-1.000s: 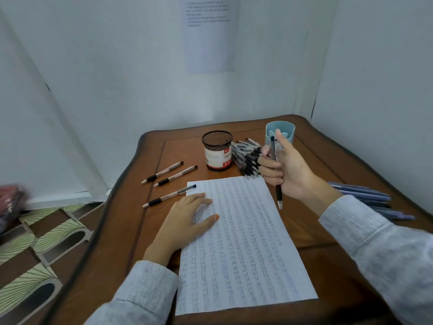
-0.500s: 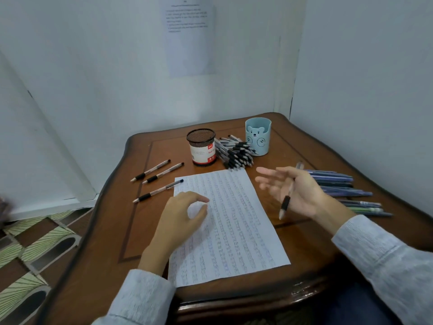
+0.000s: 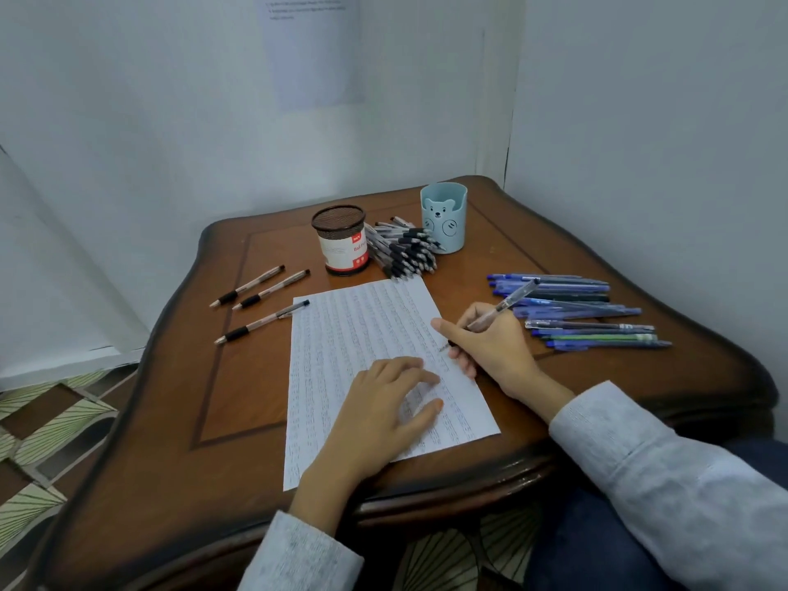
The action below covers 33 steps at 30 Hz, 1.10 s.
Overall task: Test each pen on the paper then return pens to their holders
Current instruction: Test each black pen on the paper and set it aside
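Now, in the head view, I see the right hand (image 3: 490,351) pinching a clear plastic pen with dark grip (image 3: 514,297), its axis slanting down-left, tip at the right edge of the white written paper sheet (image 3: 362,326); the left hand (image 3: 383,403) rests spread on this sheet.

Soft, even, cool light; wide-angle bending at edges, slight blur.

Clear pen (image 3: 509,301), tip on scribbled paper (image 3: 349,334)
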{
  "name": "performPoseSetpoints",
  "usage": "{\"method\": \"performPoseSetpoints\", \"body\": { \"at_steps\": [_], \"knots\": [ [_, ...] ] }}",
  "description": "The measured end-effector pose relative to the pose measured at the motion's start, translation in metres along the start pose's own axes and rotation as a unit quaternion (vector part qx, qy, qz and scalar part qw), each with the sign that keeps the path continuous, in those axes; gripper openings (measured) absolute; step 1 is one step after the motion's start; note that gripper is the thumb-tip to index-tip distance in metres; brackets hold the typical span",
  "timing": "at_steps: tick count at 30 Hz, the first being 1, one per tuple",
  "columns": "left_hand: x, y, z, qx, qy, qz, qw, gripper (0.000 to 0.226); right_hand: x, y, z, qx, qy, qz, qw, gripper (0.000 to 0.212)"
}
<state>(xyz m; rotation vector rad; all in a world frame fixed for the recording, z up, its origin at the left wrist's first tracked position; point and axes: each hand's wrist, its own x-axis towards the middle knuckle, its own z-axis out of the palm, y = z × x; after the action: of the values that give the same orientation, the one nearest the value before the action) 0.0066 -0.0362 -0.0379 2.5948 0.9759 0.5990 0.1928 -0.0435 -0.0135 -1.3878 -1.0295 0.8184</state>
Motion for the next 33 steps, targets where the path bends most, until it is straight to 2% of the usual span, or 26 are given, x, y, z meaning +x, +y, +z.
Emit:
{"method": "performPoseSetpoints", "body": {
  "at_steps": [8,11,16,33],
  "knots": [
    [-0.001,-0.001,0.003,0.01,0.002,0.002,1.0,0.046,-0.004,0.01,0.0,-0.135,0.057,-0.098,0.984,0.042],
    [-0.001,-0.001,0.004,0.008,0.004,0.0,1.0,0.047,-0.001,0.014,-0.001,-0.142,0.055,-0.101,0.983,0.036],
    [-0.001,-0.001,0.005,0.012,0.007,-0.004,1.0,0.047,0.0,0.016,0.001,-0.142,0.024,-0.096,0.985,0.037],
    [-0.001,0.002,0.004,0.013,0.004,-0.011,1.0,0.047,0.003,0.016,0.001,-0.137,0.005,-0.099,0.986,0.037]
  ]
}}
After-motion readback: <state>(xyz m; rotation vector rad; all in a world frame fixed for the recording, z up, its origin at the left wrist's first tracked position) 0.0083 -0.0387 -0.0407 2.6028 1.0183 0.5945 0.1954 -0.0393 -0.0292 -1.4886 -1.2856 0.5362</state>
